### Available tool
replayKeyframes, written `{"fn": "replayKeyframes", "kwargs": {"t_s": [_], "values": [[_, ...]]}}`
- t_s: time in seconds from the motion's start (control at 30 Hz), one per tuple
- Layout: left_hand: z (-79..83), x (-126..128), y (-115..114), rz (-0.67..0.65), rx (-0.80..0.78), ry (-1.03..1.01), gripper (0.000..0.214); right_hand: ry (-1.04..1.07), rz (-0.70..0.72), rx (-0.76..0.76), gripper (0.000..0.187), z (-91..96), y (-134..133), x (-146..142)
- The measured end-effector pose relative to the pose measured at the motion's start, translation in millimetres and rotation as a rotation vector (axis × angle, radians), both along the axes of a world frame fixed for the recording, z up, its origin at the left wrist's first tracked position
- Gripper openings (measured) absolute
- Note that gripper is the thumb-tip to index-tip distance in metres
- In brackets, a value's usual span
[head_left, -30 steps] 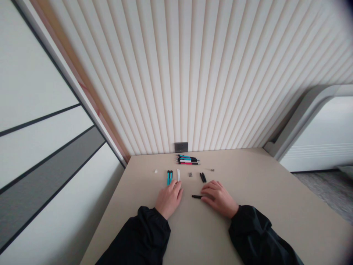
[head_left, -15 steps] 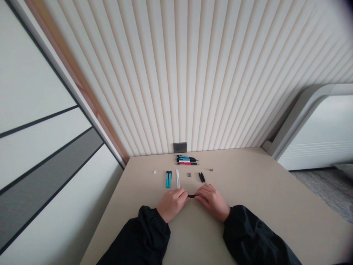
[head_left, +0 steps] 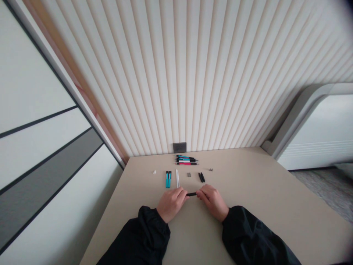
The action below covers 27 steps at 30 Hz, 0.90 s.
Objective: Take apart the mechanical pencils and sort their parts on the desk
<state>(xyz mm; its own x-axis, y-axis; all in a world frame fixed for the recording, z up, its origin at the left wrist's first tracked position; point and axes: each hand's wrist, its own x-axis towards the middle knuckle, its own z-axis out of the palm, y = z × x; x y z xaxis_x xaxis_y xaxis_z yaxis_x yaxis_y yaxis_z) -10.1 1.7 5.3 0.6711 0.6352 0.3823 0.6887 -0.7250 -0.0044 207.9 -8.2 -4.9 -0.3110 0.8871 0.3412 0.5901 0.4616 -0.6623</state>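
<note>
A cream ribbed wall (head_left: 179,73) is rising behind the back edge of the desk (head_left: 242,180), whose beige top is spreading out beneath both hands. White panelling (head_left: 38,70) with dark strips is running along the desk's left edge, and a white rounded piece of furniture (head_left: 320,125) is standing beyond its back right corner. Black sleeves (head_left: 138,235) are covering both forearms.

The left hand (head_left: 171,204) and right hand (head_left: 213,202) are facing each other over the middle of the desk, a slim black piece (head_left: 192,194) bridging them crosswise, nearly parallel to the back edge. The left fingers are curling closed over its left end; the right thumb and fingertips are pinching together at its right end, and whether they are also hiding something smaller, I cannot tell.

Near the back edge, a bundle of pens (head_left: 187,161) is lying just in front of a dark wall plate (head_left: 179,147). Nearer the hands, a row is stretching across: two blue-and-black barrels (head_left: 167,180), thin white rods (head_left: 177,178) reaching close to the left hand, and two short black pieces (head_left: 203,177). Tiny grey bits (head_left: 189,175) are sitting between rods and black pieces, silvery bits (head_left: 211,169) are lying toward the right edge, and whitish bits (head_left: 154,172) are lying toward the left edge.
</note>
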Motion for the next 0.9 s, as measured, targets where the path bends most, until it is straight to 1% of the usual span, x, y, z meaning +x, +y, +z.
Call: {"fn": "replayKeyframes", "kwargs": {"t_s": [0.17,0.33,0.5,0.6,0.7,0.8,0.9], "values": [[0.6,0.6,-0.5,-0.016,-0.001,0.018,0.018,0.007,0.019,0.041,0.037,1.1,0.0,0.6],[2.0,0.3,-1.1,-0.015,-0.011,0.015,0.023,0.027,0.054,0.063,0.020,4.3,-2.0,-0.1],[3.6,1.2,-1.3,-0.005,0.004,-0.009,0.024,0.068,0.042,0.041,0.014,9.8,-5.0,-1.3],[3.3,3.7,-0.6,-0.007,0.032,-0.020,0.022,0.102,0.039,0.031,0.016,12.7,-6.4,3.0],[2.3,10.0,1.2,-0.024,0.059,-0.045,0.021,0.106,0.006,0.035,0.022,13.5,-6.9,13.0],[1.6,21.9,3.3,-0.030,0.079,-0.042,0.019,0.069,-0.041,0.029,0.030,12.5,-5.8,26.7],[1.8,38.8,5.6,-0.046,0.093,-0.023,0.018,0.045,-0.075,0.026,0.037,11.2,-3.0,41.7]]}}
